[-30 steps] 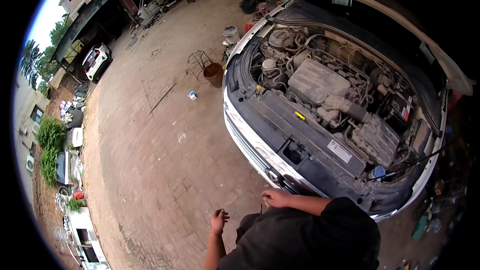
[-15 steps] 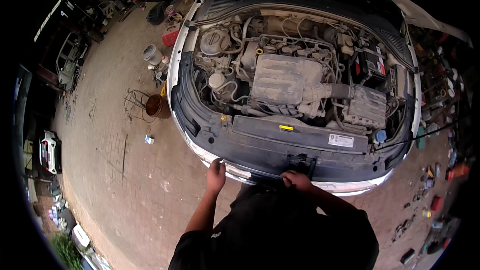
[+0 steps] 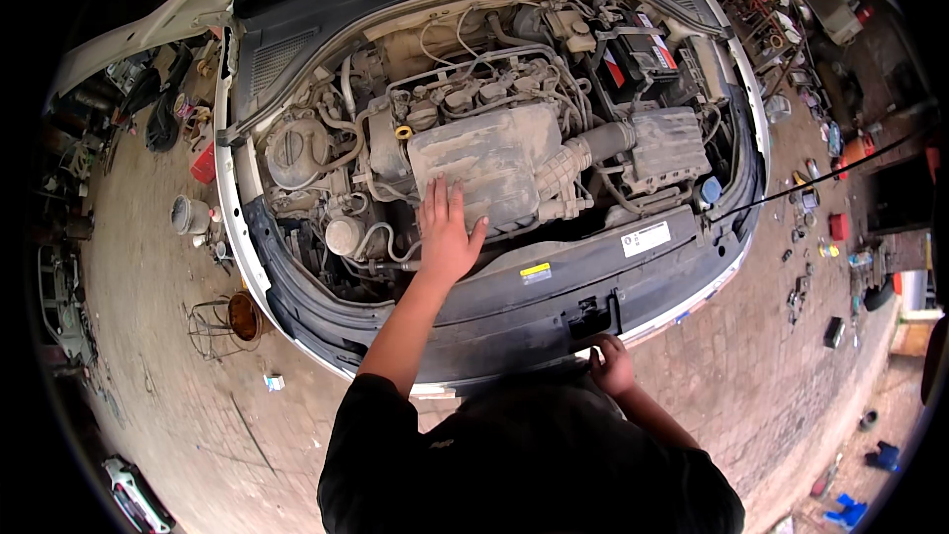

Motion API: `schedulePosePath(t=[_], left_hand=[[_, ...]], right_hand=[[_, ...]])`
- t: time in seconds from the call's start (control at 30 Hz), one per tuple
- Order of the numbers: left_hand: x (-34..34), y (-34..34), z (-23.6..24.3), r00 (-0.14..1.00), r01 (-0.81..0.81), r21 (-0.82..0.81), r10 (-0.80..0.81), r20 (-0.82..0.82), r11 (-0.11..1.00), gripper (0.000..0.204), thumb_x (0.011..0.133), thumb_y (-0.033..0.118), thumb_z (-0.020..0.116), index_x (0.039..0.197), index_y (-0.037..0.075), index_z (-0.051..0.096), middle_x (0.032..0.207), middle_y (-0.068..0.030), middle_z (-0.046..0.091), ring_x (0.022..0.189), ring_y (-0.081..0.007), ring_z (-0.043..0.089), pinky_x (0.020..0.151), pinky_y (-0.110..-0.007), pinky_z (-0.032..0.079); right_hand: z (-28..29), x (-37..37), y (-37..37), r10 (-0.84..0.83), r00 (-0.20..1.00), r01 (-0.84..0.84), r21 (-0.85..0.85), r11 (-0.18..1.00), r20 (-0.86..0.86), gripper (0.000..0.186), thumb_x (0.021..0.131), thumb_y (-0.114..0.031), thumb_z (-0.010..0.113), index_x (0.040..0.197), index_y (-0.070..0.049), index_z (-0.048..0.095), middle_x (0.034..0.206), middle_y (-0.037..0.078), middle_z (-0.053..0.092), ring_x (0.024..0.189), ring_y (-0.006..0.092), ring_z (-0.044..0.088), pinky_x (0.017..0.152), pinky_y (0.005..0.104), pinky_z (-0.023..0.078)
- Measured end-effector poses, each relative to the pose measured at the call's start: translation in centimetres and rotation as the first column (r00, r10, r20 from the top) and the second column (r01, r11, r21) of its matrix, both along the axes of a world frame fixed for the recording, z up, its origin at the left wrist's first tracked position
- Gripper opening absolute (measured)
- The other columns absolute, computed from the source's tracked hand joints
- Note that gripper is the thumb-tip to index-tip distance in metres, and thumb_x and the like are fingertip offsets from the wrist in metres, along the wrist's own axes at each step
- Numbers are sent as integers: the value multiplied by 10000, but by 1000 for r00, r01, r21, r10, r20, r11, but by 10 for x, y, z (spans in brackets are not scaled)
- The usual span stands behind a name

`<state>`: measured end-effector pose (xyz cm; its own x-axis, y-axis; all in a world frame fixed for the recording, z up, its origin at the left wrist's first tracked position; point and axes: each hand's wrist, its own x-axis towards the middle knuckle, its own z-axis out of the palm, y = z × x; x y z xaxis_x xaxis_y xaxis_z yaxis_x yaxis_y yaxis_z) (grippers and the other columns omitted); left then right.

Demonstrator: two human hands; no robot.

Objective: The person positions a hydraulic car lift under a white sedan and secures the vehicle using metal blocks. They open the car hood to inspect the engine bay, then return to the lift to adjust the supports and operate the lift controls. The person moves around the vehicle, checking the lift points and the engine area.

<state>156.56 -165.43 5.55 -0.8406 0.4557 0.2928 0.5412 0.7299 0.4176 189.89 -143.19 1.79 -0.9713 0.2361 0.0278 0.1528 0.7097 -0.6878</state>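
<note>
A car's dusty engine bay lies open in front of me. My left hand is open, fingers spread, on the near left part of the grey-brown engine cover. At the car's front edge, my right hand has its fingers curled, just nearer to me than the hood latch. Whether anything is inside those fingers is hidden. Between the hands runs the black front panel, with a yellow label on it. An oil dipstick with a yellow ring stands beside the cover.
Right of the engine are a black battery, an air filter box and a blue cap. A thin dark rod slants up on the right. On the floor stand a white bucket and a rusty pot; tools lie right.
My left hand has moved from the car's front edge forward onto the engine cover, its fingers spreading. The right hand stays by the front edge. The view has shifted, bringing the engine closer.
</note>
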Motion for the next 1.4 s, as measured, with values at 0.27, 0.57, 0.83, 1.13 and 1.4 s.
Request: schedulePosePath(t=[0.27,0.57,0.83,1.13,1.4], left_hand=[[-42,39,-19,998,52,-258,-57,-14,965,731,900,474,525,1461,54,315,1532,-185,234,1434,-332,187,1146,-519,136],[-42,40,-18,999,37,-255,-34,17,966,754,861,472,566,1439,39,349,1517,-194,263,1418,-357,212,1136,-531,151],[-166,23,21,966,-177,-130,147,-213,976,411,860,308,633,1141,21,546,1147,-142,531,1059,-319,479,906,-421,365],[-267,-5,17,889,337,-693,-459,11,637,424,915,442,523,760,87,694,844,-61,615,943,-244,555,877,-381,404],[-263,-7,8,914,281,-690,-406,-21,667,457,928,452,479,742,95,696,783,-50,646,866,-245,594,847,-392,418]], right_hand=[[-28,-6,37,-16,996,34,217,976,-83,245,769,-31,608,1012,-34,572,1077,164,570,974,371,541,851,462,439],[-76,8,53,120,989,-84,340,937,-87,310,815,-180,609,1095,-53,579,1125,166,550,956,373,505,816,494,383],[-80,8,56,130,985,-73,406,911,-116,309,795,-225,631,1085,-122,594,1138,89,538,948,308,489,800,446,395],[-97,17,55,75,992,-22,440,898,-102,343,798,-260,597,1109,-118,568,1128,103,527,928,337,477,788,472,396],[-108,29,56,101,991,-57,402,914,-89,403,774,-277,575,1090,-28,578,1147,211,516,962,409,474,787,535,388]])
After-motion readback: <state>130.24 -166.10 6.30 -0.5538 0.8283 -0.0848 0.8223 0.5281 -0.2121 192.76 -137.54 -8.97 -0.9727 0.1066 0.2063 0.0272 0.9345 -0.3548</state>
